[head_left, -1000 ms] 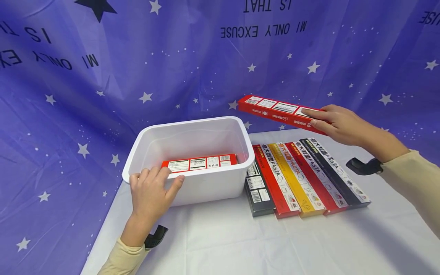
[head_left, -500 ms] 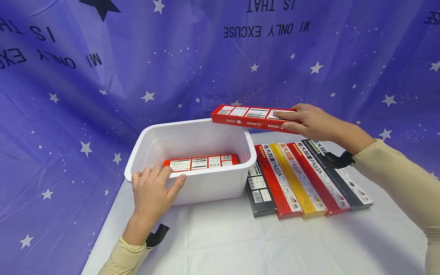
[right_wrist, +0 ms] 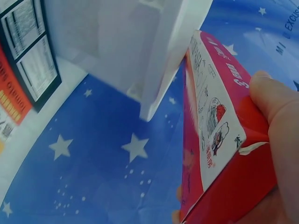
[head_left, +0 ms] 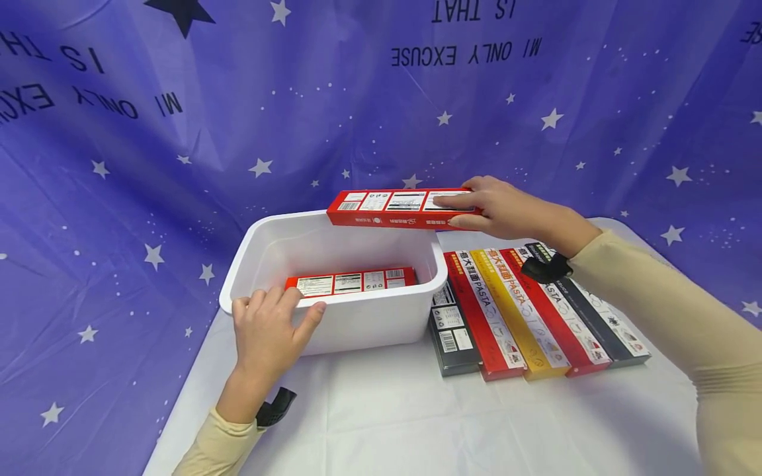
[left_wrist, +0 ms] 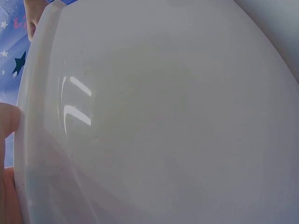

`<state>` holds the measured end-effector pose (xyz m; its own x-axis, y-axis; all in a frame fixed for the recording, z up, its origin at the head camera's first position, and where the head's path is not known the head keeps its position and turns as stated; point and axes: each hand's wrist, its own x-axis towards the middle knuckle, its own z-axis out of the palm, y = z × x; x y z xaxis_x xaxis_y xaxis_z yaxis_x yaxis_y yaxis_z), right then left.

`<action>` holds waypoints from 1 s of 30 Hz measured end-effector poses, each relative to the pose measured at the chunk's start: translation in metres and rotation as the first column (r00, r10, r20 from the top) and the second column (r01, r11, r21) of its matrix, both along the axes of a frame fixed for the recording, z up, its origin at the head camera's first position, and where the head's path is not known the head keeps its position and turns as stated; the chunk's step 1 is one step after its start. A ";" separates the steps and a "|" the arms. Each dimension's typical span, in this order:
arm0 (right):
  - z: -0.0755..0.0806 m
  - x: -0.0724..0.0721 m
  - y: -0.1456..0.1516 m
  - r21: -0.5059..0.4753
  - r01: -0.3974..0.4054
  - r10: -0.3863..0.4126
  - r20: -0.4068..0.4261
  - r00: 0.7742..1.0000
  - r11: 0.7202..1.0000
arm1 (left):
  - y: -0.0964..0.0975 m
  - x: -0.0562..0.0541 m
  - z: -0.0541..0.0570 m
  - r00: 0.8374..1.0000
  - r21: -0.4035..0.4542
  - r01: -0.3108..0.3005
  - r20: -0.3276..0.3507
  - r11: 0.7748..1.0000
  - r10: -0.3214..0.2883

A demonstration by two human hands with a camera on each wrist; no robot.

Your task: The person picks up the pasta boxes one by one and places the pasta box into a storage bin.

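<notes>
In the head view a white plastic bin stands on the table. My left hand grips its near rim at the left, fingers hooked over the edge; its fingertips are hidden inside. A red pasta box lies in the bin with its label side up. My right hand holds another red pasta box by its right end, above the bin's far right rim. The right wrist view shows the thumb pressed along this held box, whose end flap is slightly raised.
Right of the bin, side by side, lie a dark box, a red box, a yellow box, another red box and a black box. A purple star-printed cloth hangs behind the white-covered table.
My right hand has carried the red pasta box leftward, from over the row of boxes to over the bin's far right side. The left hand stays on the rim.
</notes>
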<state>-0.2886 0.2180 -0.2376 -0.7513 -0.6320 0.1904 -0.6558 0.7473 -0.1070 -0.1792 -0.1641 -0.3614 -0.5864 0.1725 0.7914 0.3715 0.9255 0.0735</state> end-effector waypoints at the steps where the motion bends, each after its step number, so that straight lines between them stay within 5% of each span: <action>1: 0.001 -0.001 -0.004 0.001 -0.011 0.011 -0.002 1.000 1.000 | 0.000 0.000 0.000 1.000 -0.001 -0.001 0.000 1.000 0.001; 30: -0.004 -0.018 -0.088 0.096 -0.142 0.135 0.071 0.988 0.985 | -0.001 0.000 -0.001 1.000 0.003 -0.005 0.015 1.000 0.005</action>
